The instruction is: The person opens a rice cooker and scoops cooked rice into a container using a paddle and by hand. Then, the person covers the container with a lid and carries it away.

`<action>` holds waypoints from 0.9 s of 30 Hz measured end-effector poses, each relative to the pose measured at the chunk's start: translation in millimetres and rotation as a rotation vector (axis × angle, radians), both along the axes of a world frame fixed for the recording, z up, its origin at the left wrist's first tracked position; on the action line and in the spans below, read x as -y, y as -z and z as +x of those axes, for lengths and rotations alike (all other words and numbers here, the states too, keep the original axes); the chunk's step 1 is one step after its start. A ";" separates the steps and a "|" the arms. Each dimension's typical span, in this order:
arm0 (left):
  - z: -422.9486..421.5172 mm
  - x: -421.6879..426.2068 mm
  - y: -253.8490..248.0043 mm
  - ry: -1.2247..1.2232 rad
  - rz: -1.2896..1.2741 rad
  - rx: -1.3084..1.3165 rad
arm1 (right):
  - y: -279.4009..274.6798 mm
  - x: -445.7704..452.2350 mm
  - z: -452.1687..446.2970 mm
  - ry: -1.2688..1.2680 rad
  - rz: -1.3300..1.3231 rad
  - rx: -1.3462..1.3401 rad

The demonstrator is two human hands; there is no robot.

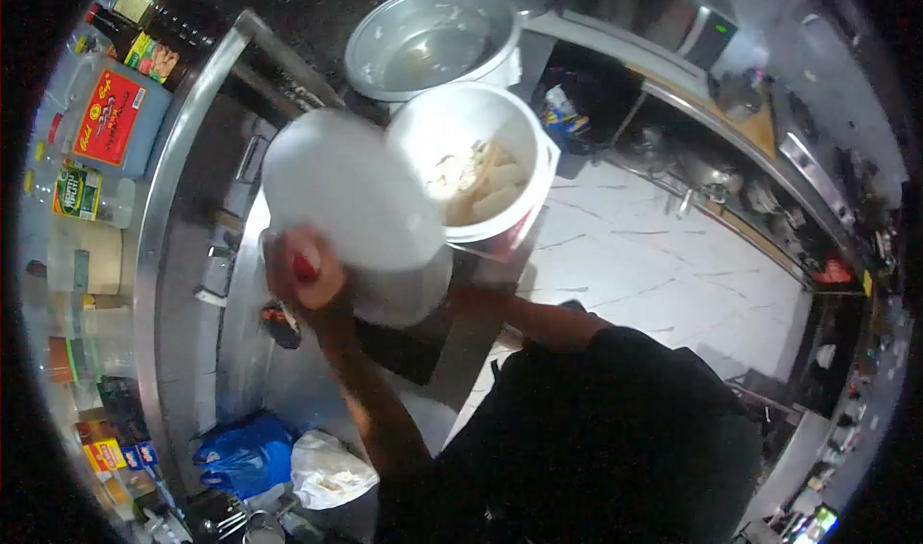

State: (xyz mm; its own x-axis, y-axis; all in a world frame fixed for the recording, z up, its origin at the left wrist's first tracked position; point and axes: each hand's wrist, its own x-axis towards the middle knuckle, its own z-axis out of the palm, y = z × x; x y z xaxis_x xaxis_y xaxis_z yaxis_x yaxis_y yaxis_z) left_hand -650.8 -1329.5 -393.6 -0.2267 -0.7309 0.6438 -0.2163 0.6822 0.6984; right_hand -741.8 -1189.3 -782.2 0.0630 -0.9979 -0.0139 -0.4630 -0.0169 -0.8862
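My left hand (312,270) is closed at the near-left edge of a white round plastic tub (351,193), which is tilted and smeared by motion. A small red patch shows at this hand; I cannot tell what it is. My right hand (471,304) reaches to the lower right side of the tub, its fingers hidden or blurred. Just beyond stands a white bucket (538,145) with pale, whitish chunks (495,184) inside. Behind that bucket is a wide, silver-grey pot (433,49) with white residue on its wall.
Bottles and a big jug with a red label (111,116) line the shelf at left. A blue plastic bag (245,457) and a white bag (330,469) lie at the lower left. Pale tiled floor (644,246) stretches to the right, below a shelf of metal pans (707,169).
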 end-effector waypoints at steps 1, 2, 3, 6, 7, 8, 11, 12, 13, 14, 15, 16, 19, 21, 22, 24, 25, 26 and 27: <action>-32.8 7.1 -0.1 0.054 -0.283 0.074 | -4.4 -18.2 -9.2 0.031 -0.040 -0.013; -64.0 -8.7 -29.1 0.087 -0.339 0.246 | -4.8 -35.6 -19.3 0.066 -0.099 -0.027; -92.7 -3.6 -21.9 0.098 -0.292 0.336 | -4.8 -51.6 -30.5 0.116 -0.233 -0.053; -152.2 -4.5 26.4 0.106 -0.266 0.504 | -53.6 -110.7 -86.9 0.268 -0.050 0.112; -167.2 -6.8 33.4 0.105 -0.278 0.546 | -70.9 -125.4 -106.0 0.360 0.029 0.213; -174.1 -5.4 32.4 0.137 -0.222 0.669 | -87.0 -133.6 -122.6 0.500 0.150 0.378; -197.5 -11.5 51.0 0.151 -0.340 0.791 | -144.1 -138.0 -148.9 0.755 -0.045 1.106; -197.4 -15.3 54.1 0.127 -0.300 0.838 | -179.3 -131.1 -159.6 0.762 -0.030 1.225; -198.3 -17.9 52.8 0.101 -0.270 0.874 | -185.4 -122.3 -162.8 0.763 -0.015 1.221; -204.2 -18.2 49.6 0.077 -0.248 0.902 | -190.9 -111.8 -169.5 0.766 -0.011 1.213; -207.0 -16.8 48.5 0.110 -0.284 0.881 | -193.9 -104.9 -173.4 0.771 0.000 1.211; -205.4 -14.3 47.3 0.143 -0.317 0.863 | -192.5 -97.6 -175.6 0.763 0.051 1.072; -203.0 -20.9 41.2 0.225 -0.287 0.797 | -199.2 -91.5 -167.0 0.960 0.173 1.262; -201.5 -28.5 36.0 0.286 -0.239 0.739 | -187.6 -93.6 -168.3 0.893 0.162 1.384; -201.0 -31.6 33.9 0.318 -0.221 0.700 | -185.3 -97.3 -170.3 0.836 0.134 1.397; -194.5 -20.4 33.1 0.426 -0.152 0.642 | -203.4 -103.1 -167.8 0.805 0.022 1.456; -187.2 -8.2 36.2 0.375 -0.133 0.600 | -220.1 -105.6 -167.3 0.818 -0.056 1.264; -176.2 3.5 39.5 0.324 -0.111 0.559 | -234.9 -106.9 -166.5 0.829 -0.125 1.071; -163.0 7.8 41.5 0.278 -0.087 0.519 | -249.2 -107.0 -163.9 0.841 -0.186 0.876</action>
State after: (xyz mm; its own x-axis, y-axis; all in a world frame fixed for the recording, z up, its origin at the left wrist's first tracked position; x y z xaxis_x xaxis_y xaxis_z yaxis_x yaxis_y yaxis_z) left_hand -813.8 -1337.2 -435.0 -0.7031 -0.5486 0.4524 -0.3200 0.8123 0.4876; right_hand -905.7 -1082.2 -532.9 -0.6850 -0.7143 -0.1433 0.3594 -0.1601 -0.9193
